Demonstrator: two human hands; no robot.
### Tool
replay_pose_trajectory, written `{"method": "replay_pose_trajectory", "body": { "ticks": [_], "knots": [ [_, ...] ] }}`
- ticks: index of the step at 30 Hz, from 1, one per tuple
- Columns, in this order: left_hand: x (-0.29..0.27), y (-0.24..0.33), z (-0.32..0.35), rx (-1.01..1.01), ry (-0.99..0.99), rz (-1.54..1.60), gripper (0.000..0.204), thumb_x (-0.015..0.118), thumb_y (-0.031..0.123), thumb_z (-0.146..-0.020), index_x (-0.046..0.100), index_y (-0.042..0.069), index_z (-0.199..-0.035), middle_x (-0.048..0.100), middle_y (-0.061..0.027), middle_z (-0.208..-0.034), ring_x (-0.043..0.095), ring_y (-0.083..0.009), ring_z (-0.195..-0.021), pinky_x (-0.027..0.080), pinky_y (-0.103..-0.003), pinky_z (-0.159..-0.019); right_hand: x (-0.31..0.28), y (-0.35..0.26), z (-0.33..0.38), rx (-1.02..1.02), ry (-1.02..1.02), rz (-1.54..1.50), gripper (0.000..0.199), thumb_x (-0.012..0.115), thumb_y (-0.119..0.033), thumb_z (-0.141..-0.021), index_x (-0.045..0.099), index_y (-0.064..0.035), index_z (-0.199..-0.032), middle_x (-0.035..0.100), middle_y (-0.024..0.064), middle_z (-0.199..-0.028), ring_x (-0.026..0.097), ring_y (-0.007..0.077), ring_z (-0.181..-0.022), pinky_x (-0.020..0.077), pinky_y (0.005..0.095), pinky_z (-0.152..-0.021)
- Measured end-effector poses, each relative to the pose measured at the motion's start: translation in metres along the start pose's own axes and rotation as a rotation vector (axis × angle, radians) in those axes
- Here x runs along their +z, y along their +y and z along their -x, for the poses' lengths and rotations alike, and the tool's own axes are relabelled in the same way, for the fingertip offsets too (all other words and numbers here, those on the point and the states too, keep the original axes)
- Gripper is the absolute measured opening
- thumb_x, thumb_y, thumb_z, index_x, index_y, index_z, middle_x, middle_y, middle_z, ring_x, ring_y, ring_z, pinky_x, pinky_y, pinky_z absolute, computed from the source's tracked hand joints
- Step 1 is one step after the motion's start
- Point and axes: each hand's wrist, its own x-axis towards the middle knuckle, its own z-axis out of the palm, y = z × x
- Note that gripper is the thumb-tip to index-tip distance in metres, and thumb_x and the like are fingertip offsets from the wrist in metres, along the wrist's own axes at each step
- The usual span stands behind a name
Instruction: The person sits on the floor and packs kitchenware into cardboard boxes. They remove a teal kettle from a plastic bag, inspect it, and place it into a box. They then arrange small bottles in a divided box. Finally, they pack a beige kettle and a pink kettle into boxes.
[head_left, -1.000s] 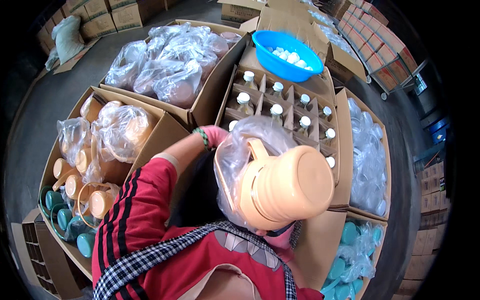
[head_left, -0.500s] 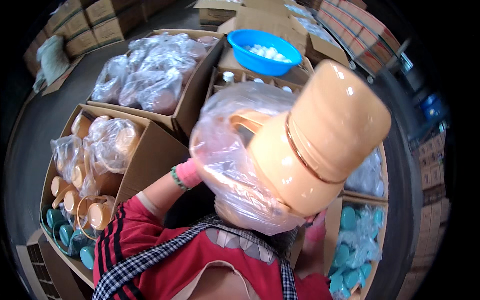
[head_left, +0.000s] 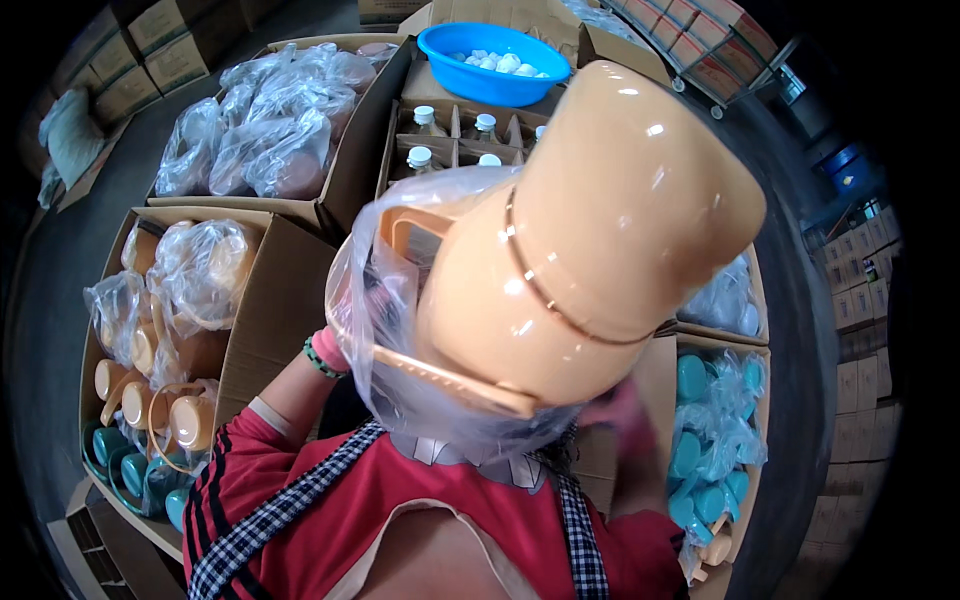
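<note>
A glossy peach thermos jug (head_left: 600, 220) is held in front of my chest, tilted with its top up to the right. A clear plastic bag (head_left: 455, 430) hangs around its lower part, and the upper body sticks out bare. A side handle (head_left: 410, 225) and a thin carrying handle (head_left: 455, 378) show at the bag. My left hand (head_left: 345, 315), in a pink glove, is closed on the bagged jug from the left, its fingers partly behind the film. Beneath the jug's right side is my right hand (head_left: 615, 405), smeared by motion, its fingers mostly hidden.
At the left, an open carton (head_left: 255, 310) holds peach and teal jugs. Behind it stands a carton of bagged items (head_left: 290, 135). Ahead are white-capped bottles (head_left: 425, 118) in a divided box and a blue basin (head_left: 490, 85) of white pieces. Teal parts (head_left: 690, 455) fill a right-hand carton.
The jug has shifted to the left and slightly up in view, uncovering the white-capped bottles. The bag sits lower around it. My right hand has moved beneath the jug's right side and is blurred.
</note>
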Motion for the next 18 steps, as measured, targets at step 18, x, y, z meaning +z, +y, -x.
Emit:
{"method": "replay_pose_trajectory", "body": {
  "ticks": [18],
  "knots": [
    [-0.033, -0.069, 0.005, -0.196, -0.498, 0.010, 0.045, 0.043, 0.020, -0.088, 0.028, 0.008, -0.129, 0.037, -0.0093, -0.127, 0.042, -0.0205, -0.111, 0.037, -0.037, -0.094, -0.094, -0.113, -0.011, -0.561, 0.161, 0.714, 0.080, 0.064, -0.049, -0.062, 0.040, -0.0045, -0.123, 0.038, 0.0172, -0.127, 0.036, 0.0312, -0.118, 0.0262, 0.0361, -0.098]
  ]
}}
